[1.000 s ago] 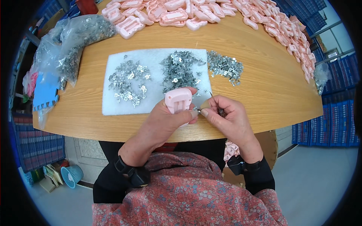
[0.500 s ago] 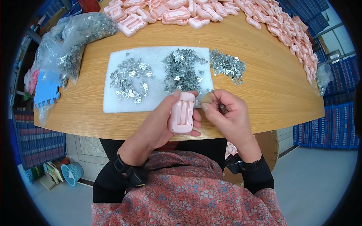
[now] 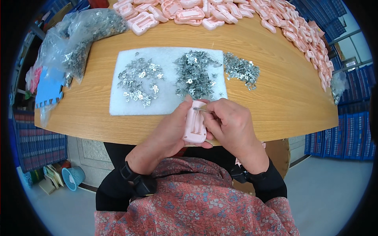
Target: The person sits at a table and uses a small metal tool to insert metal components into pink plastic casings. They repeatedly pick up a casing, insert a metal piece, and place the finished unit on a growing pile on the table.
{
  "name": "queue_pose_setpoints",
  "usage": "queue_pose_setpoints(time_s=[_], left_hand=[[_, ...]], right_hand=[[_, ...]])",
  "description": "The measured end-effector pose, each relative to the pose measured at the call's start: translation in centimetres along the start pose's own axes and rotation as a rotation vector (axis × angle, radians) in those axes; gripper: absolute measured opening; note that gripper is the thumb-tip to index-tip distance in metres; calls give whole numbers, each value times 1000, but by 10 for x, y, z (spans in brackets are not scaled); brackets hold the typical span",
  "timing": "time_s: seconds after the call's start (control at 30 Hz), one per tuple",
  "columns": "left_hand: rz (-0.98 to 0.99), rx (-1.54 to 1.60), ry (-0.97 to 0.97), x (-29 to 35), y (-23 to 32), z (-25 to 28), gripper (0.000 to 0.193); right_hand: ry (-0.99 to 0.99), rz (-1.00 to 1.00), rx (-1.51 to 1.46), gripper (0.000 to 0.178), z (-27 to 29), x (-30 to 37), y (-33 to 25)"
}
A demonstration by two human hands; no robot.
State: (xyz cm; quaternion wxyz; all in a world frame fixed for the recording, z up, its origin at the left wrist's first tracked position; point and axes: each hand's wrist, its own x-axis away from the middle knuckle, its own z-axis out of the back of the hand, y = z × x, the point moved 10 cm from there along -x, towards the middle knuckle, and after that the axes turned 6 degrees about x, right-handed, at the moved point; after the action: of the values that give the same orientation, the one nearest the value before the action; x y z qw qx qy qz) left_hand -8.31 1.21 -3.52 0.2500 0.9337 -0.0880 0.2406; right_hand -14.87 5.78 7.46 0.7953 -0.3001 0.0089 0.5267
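Observation:
My left hand point(image 3: 172, 128) is wrapped round a pale pink plastic casing point(image 3: 190, 135), held upright over the table's near edge. A long recess with two channels, like a battery compartment, faces up in it. Over the casing's upper end, my right hand point(image 3: 232, 122) is closed, its fingertips pinching a thin metal piece point(image 3: 200, 109) against the top of the recess. The fingers hide most of that piece, so its exact kind is unclear. Just beyond the hands, a white foam sheet point(image 3: 168, 105) bears two piles of small metal clips, a looser left pile point(image 3: 138, 80) and a denser right pile point(image 3: 193, 74).
More metal clips point(image 3: 241, 69) lie on the wood table point(image 3: 283, 98) right of the foam. Pink casings point(image 3: 189, 16) are heaped along the far and right edges. At far left are a clear bag of metal parts point(image 3: 80, 51) and a blue foam mat point(image 3: 49, 87).
My right hand has moved left from beside the casing to its upper end, bringing the metal piece to the recess. The casing has shifted slightly right and toward me.

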Motion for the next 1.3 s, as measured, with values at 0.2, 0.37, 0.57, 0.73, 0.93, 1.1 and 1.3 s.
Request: queue_pose_setpoints(time_s=[0.2,0.37,0.57,0.73,0.93,1.1,1.3], left_hand=[[-2,-12,-45,-2,1,2,58],[18,-4,-76,-2,2,-1,60],[-11,-119,-123,2,8,-11,59],[-315,-534,22,9,34,3,38],[-404,-1020,-38,18,45,-20,37],[-393,-710,-12,10,42,1,34],[-56,99,-171,9,19,-2,34]], right_hand=[[26,-87,-124,16,3,2,9],[-29,-196,-194,18,3,1,20],[-157,-535,-900,21,-34,14,42],[-265,-564,-874,21,-37,19,53],[-283,-558,-863,19,-38,23,52],[-160,-544,-1044,17,-27,21,40],[62,-340,-853,16,-19,26,36]])
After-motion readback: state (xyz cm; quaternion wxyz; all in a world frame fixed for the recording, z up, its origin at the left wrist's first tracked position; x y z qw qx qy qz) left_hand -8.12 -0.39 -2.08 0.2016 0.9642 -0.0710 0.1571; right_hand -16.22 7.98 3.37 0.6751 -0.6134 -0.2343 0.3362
